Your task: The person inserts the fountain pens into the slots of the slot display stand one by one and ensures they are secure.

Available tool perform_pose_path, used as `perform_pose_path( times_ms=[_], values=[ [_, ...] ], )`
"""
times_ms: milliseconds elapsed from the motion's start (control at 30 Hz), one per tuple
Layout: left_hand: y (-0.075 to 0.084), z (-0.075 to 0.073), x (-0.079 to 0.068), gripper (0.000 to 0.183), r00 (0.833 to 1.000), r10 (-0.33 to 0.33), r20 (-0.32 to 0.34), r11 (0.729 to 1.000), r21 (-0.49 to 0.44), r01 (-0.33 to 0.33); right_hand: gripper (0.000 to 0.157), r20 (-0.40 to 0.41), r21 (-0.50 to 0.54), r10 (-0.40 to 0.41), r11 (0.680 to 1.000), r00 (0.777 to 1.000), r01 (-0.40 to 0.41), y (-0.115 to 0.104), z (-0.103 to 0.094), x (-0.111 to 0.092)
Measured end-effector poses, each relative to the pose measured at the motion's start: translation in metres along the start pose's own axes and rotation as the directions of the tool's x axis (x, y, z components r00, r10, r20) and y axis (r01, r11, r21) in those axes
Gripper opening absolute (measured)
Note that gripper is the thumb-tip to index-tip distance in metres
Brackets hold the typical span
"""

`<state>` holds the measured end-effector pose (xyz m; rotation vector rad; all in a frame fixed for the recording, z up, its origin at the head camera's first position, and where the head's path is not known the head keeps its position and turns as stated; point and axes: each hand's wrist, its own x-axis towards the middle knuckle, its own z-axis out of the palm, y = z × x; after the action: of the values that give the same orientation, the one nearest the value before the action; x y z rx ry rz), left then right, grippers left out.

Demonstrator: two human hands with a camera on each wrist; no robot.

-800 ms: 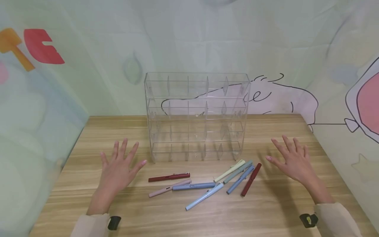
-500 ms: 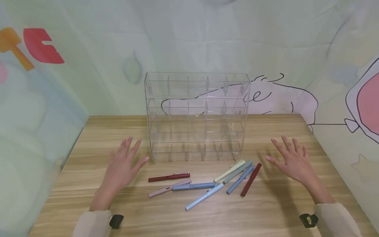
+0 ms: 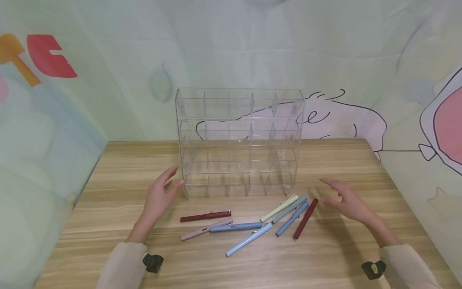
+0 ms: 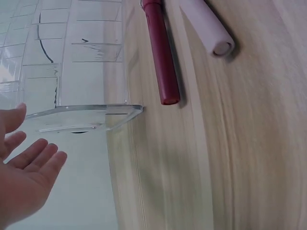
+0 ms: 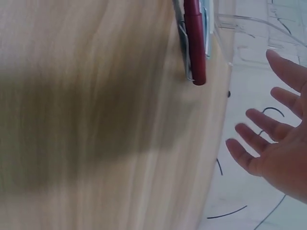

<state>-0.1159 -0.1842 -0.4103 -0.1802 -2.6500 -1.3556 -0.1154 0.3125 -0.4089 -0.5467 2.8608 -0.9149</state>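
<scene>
A clear acrylic rack [image 3: 240, 140] with rows of small compartments stands upright on the table. At its left side my left hand [image 3: 160, 196] hovers with relaxed fingers, holding nothing; in the left wrist view the fingers [image 4: 41, 160] are near the rack's side panel [image 4: 86, 112]. My right hand [image 3: 350, 202] is held, relaxed and holding nothing, to the right of a dark red pen [image 3: 306, 218]. In front of the rack lie several capped pens: another dark red pen [image 3: 205, 216], a pink pen [image 3: 206, 229], a blue pen [image 3: 236, 227], a light blue pen [image 3: 249, 240] and a pale yellow pen [image 3: 279, 208].
A green pen [image 3: 290, 209] and a second blue pen [image 3: 293, 219] lie close beside the yellow one. The wood-grain table [image 3: 180, 269] meets a printed cloth backdrop [image 3: 231, 48] behind the rack. Black wrist devices [image 3: 153, 263] sit at both sleeves.
My left hand has moved right toward the rack's side and turned, its spread fingers drawing together. The right hand has also turned, its fingers closer together. Pens and rack stay put.
</scene>
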Motion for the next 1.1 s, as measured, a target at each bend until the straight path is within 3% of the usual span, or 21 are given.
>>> perform_pose_path(
  times_ms=[333, 633, 1100],
  values=[
    [0.002, 0.007, 0.010, 0.038, 0.993, -0.060, -0.103, 0.992, -0.117, 0.048, 0.037, 0.106, 0.147, -0.029, 0.989, 0.994, 0.013, 0.012, 0.019, 0.003],
    [0.007, 0.013, 0.013, 0.034, 0.981, -0.141, -0.131, 0.976, -0.183, 0.116, 0.032, 0.073, 0.118, -0.051, 0.992, 0.996, 0.043, 0.017, 0.033, 0.005],
    [0.004, 0.014, 0.014, 0.034, 0.979, -0.141, -0.145, 0.981, -0.154, 0.119, 0.028, 0.085, 0.106, -0.021, 0.994, 0.996, 0.012, 0.024, 0.041, 0.009]
  ],
)
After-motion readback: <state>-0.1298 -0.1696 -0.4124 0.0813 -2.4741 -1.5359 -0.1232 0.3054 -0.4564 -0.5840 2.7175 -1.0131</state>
